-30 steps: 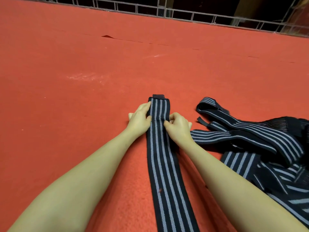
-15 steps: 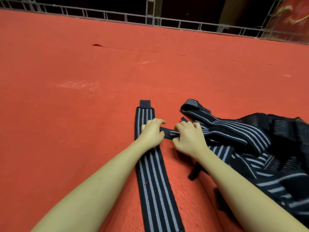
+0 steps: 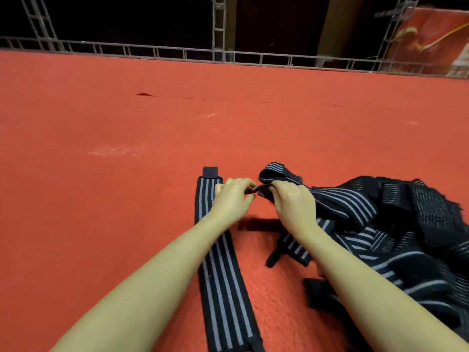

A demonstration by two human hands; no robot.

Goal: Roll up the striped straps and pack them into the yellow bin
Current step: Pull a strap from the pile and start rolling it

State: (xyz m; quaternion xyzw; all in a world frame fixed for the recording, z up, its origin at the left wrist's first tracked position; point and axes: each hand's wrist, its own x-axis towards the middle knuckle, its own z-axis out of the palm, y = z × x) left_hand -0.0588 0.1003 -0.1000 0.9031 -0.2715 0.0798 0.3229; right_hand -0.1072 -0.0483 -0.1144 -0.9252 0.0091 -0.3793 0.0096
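Observation:
One black strap with grey stripes (image 3: 223,280) lies flat and straight on the red carpet (image 3: 127,199), running from the bottom edge up to a small black tab. To its right sits a tangled pile of similar striped straps (image 3: 396,224). My left hand (image 3: 232,199) and my right hand (image 3: 291,201) are raised just above the carpet. Both pinch the end of a second strap (image 3: 257,189) that comes out of the pile. The yellow bin is not in view.
A metal truss frame (image 3: 218,53) runs along the far edge of the carpet, with a dark backdrop behind it. A red banner (image 3: 431,36) stands at the top right. A small tear in the carpet (image 3: 144,94) shows far off.
Both hands left the flat strap and moved right to the pile. They took hold of the end of another strap and lifted it. The view tilted up.

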